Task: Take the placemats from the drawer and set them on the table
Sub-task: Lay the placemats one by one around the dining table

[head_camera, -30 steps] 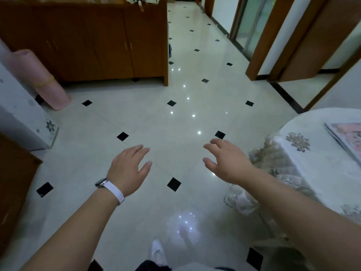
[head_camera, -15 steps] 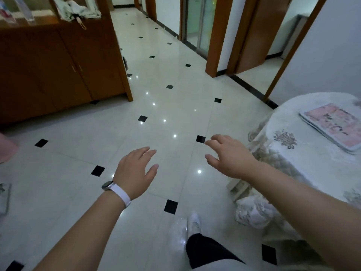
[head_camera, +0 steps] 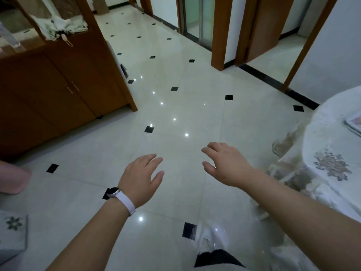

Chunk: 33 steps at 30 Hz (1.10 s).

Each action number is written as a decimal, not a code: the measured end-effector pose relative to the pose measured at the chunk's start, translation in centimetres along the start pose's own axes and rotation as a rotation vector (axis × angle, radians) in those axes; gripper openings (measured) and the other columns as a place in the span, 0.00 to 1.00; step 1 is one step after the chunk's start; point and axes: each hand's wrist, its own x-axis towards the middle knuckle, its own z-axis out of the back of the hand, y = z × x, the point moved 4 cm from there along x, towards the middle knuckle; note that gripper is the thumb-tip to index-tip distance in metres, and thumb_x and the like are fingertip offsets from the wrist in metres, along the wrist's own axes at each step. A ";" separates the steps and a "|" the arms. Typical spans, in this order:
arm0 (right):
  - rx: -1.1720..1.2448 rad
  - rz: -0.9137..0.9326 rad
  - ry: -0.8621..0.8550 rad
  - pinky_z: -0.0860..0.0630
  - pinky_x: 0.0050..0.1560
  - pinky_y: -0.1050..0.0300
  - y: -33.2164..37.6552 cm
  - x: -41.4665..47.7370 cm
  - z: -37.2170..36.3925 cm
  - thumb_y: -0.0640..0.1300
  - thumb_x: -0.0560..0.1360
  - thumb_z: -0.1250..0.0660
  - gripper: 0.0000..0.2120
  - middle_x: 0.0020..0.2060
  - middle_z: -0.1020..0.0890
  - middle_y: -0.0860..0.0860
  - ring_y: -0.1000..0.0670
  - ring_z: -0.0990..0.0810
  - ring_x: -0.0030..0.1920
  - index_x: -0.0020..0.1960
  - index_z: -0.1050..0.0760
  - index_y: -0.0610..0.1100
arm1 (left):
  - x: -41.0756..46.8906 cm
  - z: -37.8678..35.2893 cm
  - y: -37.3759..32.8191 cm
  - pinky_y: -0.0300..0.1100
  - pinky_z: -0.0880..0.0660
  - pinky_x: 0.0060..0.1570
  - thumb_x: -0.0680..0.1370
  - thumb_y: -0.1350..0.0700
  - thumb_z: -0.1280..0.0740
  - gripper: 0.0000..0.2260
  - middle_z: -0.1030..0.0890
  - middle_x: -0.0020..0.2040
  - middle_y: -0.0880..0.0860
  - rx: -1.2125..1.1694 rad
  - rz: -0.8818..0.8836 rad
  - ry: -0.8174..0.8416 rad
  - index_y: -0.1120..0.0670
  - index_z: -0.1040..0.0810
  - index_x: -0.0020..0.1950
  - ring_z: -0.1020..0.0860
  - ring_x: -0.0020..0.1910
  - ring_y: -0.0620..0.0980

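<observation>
- The left hand (head_camera: 141, 176) hangs palm-down over the floor (head_camera: 195, 106), grip released, fingers loosely spread and holding nothing.
- A white-strapped watch (head_camera: 122, 198) sits on its wrist.
- The right hand (head_camera: 227, 163) hangs level with it at about 3 o'clock of the left, apart from it, grip likewise released and holding nothing.
- Below the hands, at 6 o'clock, a white shoe (head_camera: 208, 241) stands on the glossy pale tiles with small black diamond insets.
- At 3 o'clock from the right hand is the table (head_camera: 332, 153), round, under a white floral cloth that drapes toward the floor.
- One pink-printed placemat (head_camera: 354, 124) lies on the table at the frame's right edge, only partly in view.
- At 10 o'clock stands a brown wooden cabinet (head_camera: 58, 89) with closed doors; a folded pale umbrella (head_camera: 58, 28) rests on top.
- No drawer can be made out.
</observation>
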 end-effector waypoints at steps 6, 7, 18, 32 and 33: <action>0.019 -0.052 -0.042 0.30 0.62 0.49 -4.3 5.0 3.3 0.58 0.77 0.46 0.25 0.66 0.27 0.50 0.45 0.28 0.64 0.70 0.30 0.49 | 9.1 0.9 -0.4 0.49 0.27 0.58 0.77 0.43 0.45 0.22 0.22 0.63 0.53 0.003 -0.026 -0.040 0.52 0.23 0.64 0.24 0.61 0.53; 0.026 -0.066 -0.056 0.30 0.61 0.49 -5.1 5.5 3.9 0.58 0.77 0.47 0.26 0.65 0.26 0.49 0.45 0.28 0.64 0.69 0.29 0.49 | 10.4 0.7 -0.7 0.49 0.27 0.58 0.77 0.43 0.45 0.23 0.22 0.64 0.53 0.005 -0.037 -0.029 0.52 0.23 0.65 0.24 0.62 0.53; 0.019 -0.296 -0.066 0.33 0.64 0.51 -13.6 10.1 4.9 0.56 0.80 0.43 0.22 0.68 0.29 0.51 0.47 0.31 0.67 0.71 0.32 0.50 | 25.7 -3.7 -3.1 0.54 0.28 0.58 0.76 0.43 0.42 0.21 0.21 0.62 0.54 -0.059 -0.274 0.013 0.51 0.22 0.63 0.23 0.60 0.55; -0.106 -0.646 -0.076 0.34 0.66 0.51 -23.4 23.6 10.2 0.59 0.80 0.47 0.25 0.70 0.30 0.51 0.47 0.31 0.68 0.72 0.34 0.50 | 50.3 -9.3 -4.8 0.51 0.24 0.53 0.76 0.44 0.40 0.19 0.19 0.58 0.54 -0.224 -0.673 0.079 0.52 0.19 0.59 0.20 0.55 0.55; -0.123 -0.663 -0.088 0.34 0.66 0.50 -24.0 24.5 10.9 0.59 0.79 0.49 0.25 0.69 0.30 0.50 0.46 0.31 0.68 0.72 0.34 0.50 | 52.3 -9.3 -5.4 0.52 0.24 0.53 0.76 0.44 0.41 0.20 0.19 0.58 0.54 -0.223 -0.699 0.084 0.52 0.19 0.59 0.20 0.55 0.55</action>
